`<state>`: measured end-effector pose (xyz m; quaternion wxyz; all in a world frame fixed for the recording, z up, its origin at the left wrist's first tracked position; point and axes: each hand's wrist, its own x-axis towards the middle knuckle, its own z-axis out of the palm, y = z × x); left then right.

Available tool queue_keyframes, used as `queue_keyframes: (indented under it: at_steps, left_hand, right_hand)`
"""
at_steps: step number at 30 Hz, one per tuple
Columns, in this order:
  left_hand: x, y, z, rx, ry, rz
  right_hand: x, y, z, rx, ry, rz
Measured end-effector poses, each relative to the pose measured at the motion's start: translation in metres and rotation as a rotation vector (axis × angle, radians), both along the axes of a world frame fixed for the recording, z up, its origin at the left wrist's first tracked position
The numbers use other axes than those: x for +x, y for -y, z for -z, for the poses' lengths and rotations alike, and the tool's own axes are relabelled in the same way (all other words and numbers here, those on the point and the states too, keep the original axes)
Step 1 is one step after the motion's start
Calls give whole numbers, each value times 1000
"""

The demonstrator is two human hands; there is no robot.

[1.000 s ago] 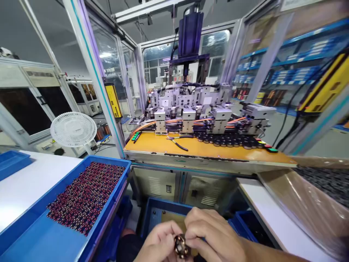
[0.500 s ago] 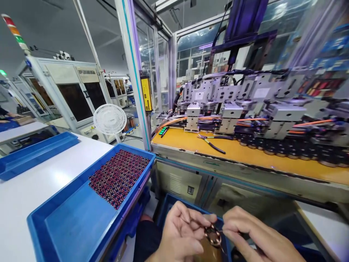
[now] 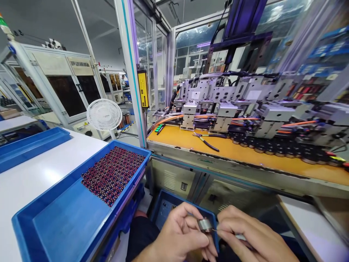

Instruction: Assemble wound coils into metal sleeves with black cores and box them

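Note:
Low in the head view, my left hand (image 3: 185, 233) grips a small motor stator (image 3: 205, 225) between thumb and fingers. Its silvery metal side faces me, and a bit of copper shows at its lower edge. Close on the right, my right hand (image 3: 245, 233) is closed in a pinch on a thin wire (image 3: 215, 230) that reaches to the stator. The rest of that wire is hidden by the fingers. Below both hands stands a blue bin (image 3: 163, 205), partly covered by them.
To the left, a blue tray (image 3: 68, 214) holds many small dark red and black parts (image 3: 114, 174) on a white table (image 3: 51, 174). Pliers (image 3: 207, 142) lie on the machine's orange ledge (image 3: 180, 140), near a row of black round parts (image 3: 272, 147). A white fan (image 3: 104, 114) stands behind.
My left hand has turned the stator, so its metal side shows instead of the copper-wound ring face. Both hands have shifted slightly left in view, and the camera has turned a little right.

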<state>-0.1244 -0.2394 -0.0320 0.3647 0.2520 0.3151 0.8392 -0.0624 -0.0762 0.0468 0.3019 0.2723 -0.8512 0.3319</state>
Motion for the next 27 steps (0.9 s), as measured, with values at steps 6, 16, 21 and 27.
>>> queue_keyframes:
  at_steps: [6,16,21,27]
  left_hand:
    - [6,7,-18,76,-101,-283]
    - [-8,28,-19,-251,-440,-611]
    - [-12,27,-14,-290,-508,-605]
    - [-15,23,-10,-246,-443,-537]
  right_hand:
    - [-4,12,-3,-104,-17,63]
    - [-1,29,5,-630,436,140]
    - [-1,27,4,-983,980,-9]
    - [-4,22,9,-1007,1082,-55]
